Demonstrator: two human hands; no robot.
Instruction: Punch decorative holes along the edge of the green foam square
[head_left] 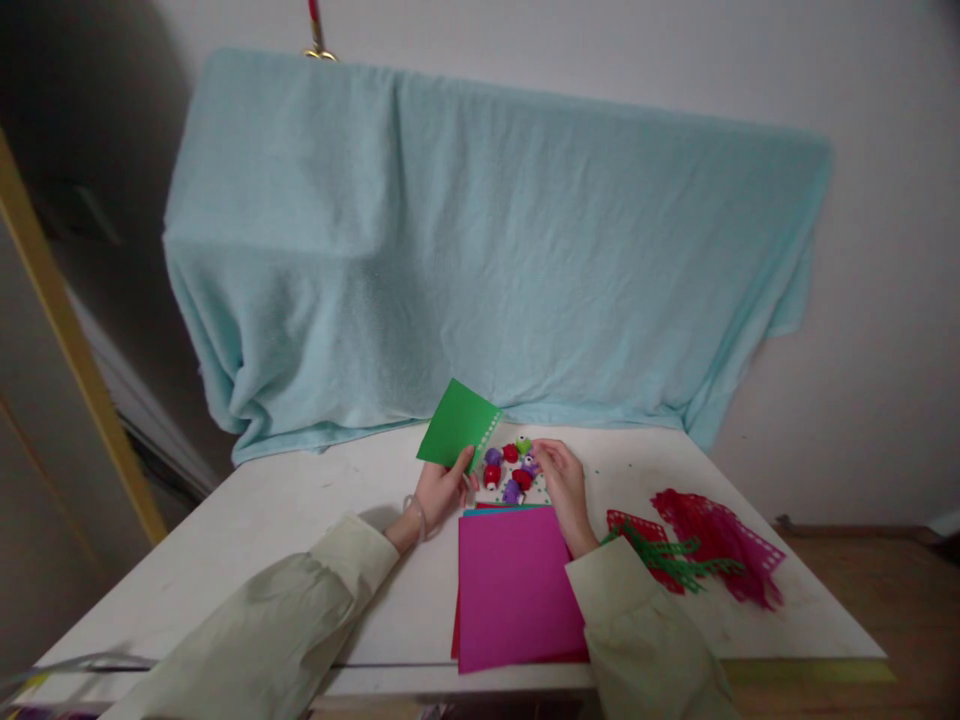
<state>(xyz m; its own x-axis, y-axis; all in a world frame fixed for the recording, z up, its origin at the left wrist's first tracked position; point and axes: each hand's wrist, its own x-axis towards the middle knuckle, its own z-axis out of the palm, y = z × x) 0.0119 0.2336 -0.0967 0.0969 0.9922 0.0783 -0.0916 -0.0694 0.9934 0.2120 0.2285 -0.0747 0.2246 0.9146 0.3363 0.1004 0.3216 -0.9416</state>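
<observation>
A square sheet of green paper (456, 422) is in my left hand (444, 486), thumb on top and fingers beneath. A row of small punched holes runs along its right edge. Beside it, on the white table, lies a cluster of small craft punches: red (492, 476), purple (512, 492) and green (523, 443). At the right side of this cluster, the fingers of my right hand (564, 480) close around a purple punch (529, 463); the fingertips partly cover it. Tiny green paper bits are scattered around the punches.
A stack of coloured paper (517, 590), magenta on top, lies between my forearms. To the right are green lattice strips (675, 560) and a heap of red and magenta perforated paper (720, 545). A pale blue cloth (525, 260) hangs behind the white table (300, 520).
</observation>
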